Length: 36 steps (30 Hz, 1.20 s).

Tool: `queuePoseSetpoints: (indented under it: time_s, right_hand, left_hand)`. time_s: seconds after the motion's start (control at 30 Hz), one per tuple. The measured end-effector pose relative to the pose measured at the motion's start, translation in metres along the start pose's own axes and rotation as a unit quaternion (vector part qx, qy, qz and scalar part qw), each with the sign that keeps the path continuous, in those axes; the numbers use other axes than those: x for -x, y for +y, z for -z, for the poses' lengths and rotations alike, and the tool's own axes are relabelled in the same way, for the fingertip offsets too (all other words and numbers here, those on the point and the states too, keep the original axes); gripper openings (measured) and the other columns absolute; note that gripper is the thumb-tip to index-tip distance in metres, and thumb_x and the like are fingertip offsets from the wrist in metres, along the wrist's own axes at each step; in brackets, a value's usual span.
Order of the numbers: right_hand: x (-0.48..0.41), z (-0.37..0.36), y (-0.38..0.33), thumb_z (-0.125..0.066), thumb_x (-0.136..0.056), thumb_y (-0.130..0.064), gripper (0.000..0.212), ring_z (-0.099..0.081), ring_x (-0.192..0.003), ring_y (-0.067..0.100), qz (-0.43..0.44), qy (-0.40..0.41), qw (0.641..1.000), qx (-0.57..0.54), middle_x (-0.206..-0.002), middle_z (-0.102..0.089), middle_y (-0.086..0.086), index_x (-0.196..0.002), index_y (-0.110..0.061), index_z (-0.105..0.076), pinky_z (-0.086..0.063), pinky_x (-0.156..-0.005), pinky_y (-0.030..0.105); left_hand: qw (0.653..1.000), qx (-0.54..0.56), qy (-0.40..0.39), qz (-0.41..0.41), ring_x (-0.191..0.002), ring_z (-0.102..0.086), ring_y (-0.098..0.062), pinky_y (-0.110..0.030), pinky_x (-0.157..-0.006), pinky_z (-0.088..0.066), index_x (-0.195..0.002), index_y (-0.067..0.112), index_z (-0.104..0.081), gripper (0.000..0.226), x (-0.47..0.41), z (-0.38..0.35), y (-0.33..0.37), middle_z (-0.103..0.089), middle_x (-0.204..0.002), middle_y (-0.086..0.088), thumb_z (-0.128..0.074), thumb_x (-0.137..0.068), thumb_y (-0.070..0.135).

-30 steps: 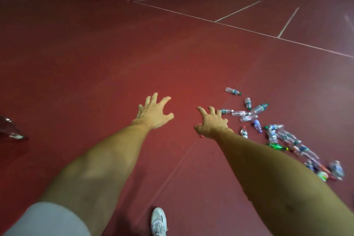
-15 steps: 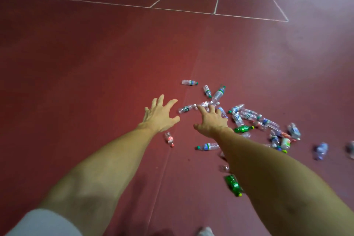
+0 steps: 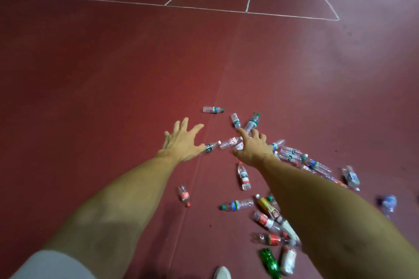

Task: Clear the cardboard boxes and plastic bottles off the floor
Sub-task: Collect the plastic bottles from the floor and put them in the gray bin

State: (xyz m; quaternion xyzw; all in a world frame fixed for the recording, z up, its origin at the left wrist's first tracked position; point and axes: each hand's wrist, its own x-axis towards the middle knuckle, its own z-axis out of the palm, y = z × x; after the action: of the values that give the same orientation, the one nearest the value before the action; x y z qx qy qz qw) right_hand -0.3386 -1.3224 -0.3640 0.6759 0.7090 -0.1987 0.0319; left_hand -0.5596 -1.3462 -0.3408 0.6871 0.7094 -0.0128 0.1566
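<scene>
Left hand: the left hand was stretched forward over the floor, palm down, fingers straight and spread wide, holding nothing.
Right hand: the right hand reached out beside it, fingers likewise splayed and released, with nothing in its grasp.
Bottles: the plastic bottles lay on their sides, scattered over the red floor from just ahead of the hands down to the lower right of the view.
Nearest the left hand: a black-label bottle lay at the thumb tip; whether the thumb touched it could not be told.
Nearest the right hand: a red-label bottle lay between the two hands, and a blue-label bottle just beyond the forefinger; contact could not be told.
Farthest: a green-capped bottle lay alone ahead of both hands.
Between the arms: a small red-capped bottle lay apart from the rest, and a clear bottle lay close beside the right forearm.
In the way: the right forearm crossed the thick of the scatter and hid part of it.
Near the feet: a green bottle lay beside a white-label bottle, with a yellow-label bottle farther up.
Off to the right: a blue-tinted bottle lay apart and blurred.
Surroundings: white court lines ran across the far floor; the toe of a white shoe showed at the bottom edge, and a white sleeve at the lower left.
</scene>
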Motion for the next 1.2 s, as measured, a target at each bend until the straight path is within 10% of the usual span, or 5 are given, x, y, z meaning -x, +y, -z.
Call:
queuePoseSetpoints:
  time_s: [0.67,1.2]
  right_hand:
    - [-0.312,0.065,-0.031,-0.059,-0.088,-0.053,0.082,-0.024,-0.142,0.035,-0.078,0.017,0.996,-0.027,-0.161,-0.017,0.005,-0.156,-0.040,-0.015,-0.035,-0.107,0.058]
    - [-0.583,0.117,0.075,-0.052,-0.092,-0.051,0.077,-0.023,-0.141,0.038,-0.088,-0.044,0.995,-0.021,-0.160,-0.016,0.010,-0.157,-0.036,-0.013,-0.034,-0.105,0.057]
  left_hand:
    - [0.998,-0.032,0.007,-0.055,-0.152,-0.005,-0.034,-0.061,-0.116,-0.017,-0.153,0.041,-0.025,0.074,-0.372,0.074,-0.017,-0.005,-0.166,-0.011,-0.049,-0.088,0.065]
    - [0.996,-0.034,-0.041,-0.067,-0.152,-0.002,-0.033,-0.061,-0.115,-0.020,-0.154,0.045,-0.019,0.075,-0.648,0.050,0.088,0.000,-0.166,-0.009,-0.051,-0.089,0.065]
